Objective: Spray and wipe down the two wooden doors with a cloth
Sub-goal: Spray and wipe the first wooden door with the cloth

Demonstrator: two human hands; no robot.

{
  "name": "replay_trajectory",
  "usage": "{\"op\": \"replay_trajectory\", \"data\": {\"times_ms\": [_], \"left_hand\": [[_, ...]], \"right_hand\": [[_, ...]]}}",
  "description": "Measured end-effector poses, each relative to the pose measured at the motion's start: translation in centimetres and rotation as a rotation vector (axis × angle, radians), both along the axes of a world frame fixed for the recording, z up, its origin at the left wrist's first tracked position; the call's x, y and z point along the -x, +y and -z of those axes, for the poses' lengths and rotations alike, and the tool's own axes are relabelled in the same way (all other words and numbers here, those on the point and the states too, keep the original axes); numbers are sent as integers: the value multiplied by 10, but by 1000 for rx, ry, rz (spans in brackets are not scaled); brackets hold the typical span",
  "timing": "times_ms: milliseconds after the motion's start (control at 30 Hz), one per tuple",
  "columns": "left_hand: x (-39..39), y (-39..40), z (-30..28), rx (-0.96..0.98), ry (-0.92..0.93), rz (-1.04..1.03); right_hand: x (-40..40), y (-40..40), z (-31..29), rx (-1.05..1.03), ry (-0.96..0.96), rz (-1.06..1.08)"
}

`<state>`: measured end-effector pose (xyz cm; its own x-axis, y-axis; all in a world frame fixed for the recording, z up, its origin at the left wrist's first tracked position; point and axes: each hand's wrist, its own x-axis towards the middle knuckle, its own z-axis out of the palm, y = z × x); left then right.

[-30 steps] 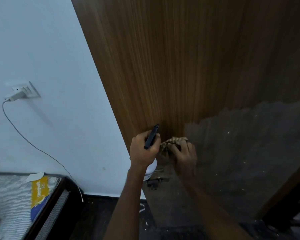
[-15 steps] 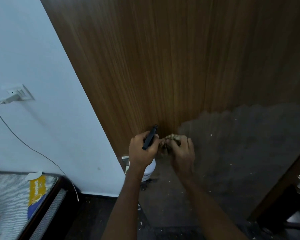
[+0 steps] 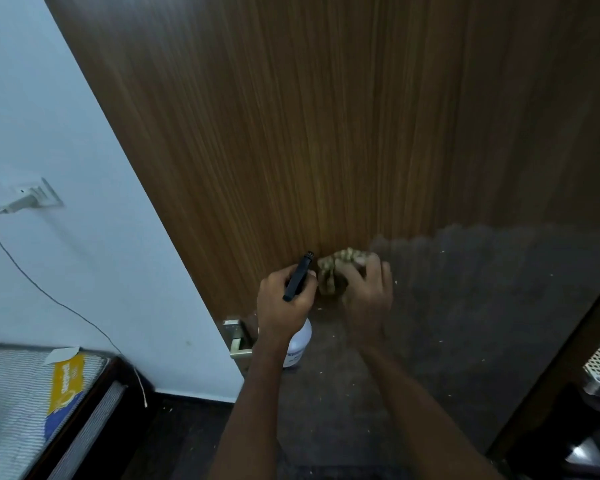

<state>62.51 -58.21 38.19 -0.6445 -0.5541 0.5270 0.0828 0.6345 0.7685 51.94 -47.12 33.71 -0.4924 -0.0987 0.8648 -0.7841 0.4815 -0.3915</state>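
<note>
Cloth (image 3: 340, 271), bunched and tan, sits pinched under your right hand (image 3: 368, 299), pressed flat to the wooden door (image 3: 326, 133) at the edge of a darker, seemingly damp patch. Your left hand (image 3: 283, 306) wraps tight around the spray bottle (image 3: 300, 336), just beside it, above the door handle (image 3: 238, 337).

Wooden door (image 3: 326, 133) viewed from above, grain running vertically; lower right portion covered by a dull grey patch (image 3: 482, 306) with a scalloped upper edge. Left hand (image 3: 284, 306) wrapped around a white spray bottle (image 3: 300, 341), black nozzle (image 3: 298, 275) angled toward the door. Right hand (image 3: 368, 299) pressed a crumpled beige cloth (image 3: 336, 268) against the wood at the patch's edge. Metal handle (image 3: 238, 337) just left of the bottle. White wall (image 3: 66, 133), socket (image 3: 39, 195) with plugged cable, and mattress (image 3: 21, 386) at left.
</note>
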Motion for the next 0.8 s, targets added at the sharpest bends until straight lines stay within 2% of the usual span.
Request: {"op": "replay_trajectory", "data": {"times_ms": [67, 133, 200, 267, 333, 400, 500, 567, 633, 733, 800], "left_hand": [[3, -1, -1, 10, -3, 6], [5, -2, -1, 17, -5, 15], [9, -1, -2, 10, -8, 34], [14, 2, -2, 20, -20, 55], [18, 5, -3, 21, -25, 98], [23, 7, -3, 28, -20, 124], [30, 7, -3, 15, -16, 117], [32, 8, -2, 31, -21, 128], [33, 8, -3, 30, -26, 135], [35, 9, -2, -5, -22, 152], [38, 10, -2, -7, -6, 150]], "right_hand": [[6, -4, -39, 129, 64, 55], [10, -5, -39, 127, 95, 66], [8, 2, -3, 21, 89, 50], [2, 16, 39, -110, 9, 1], [-2, 24, 54, -165, -85, -27], [0, 22, 34, -102, -95, 4], [11, 14, -33, 84, 2, 104], [21, 13, -57, 132, 52, 129], [25, 18, -37, 95, 68, 143], [15, 35, 24, -33, -62, 124], [14, 42, 34, -69, -140, 92]]}}
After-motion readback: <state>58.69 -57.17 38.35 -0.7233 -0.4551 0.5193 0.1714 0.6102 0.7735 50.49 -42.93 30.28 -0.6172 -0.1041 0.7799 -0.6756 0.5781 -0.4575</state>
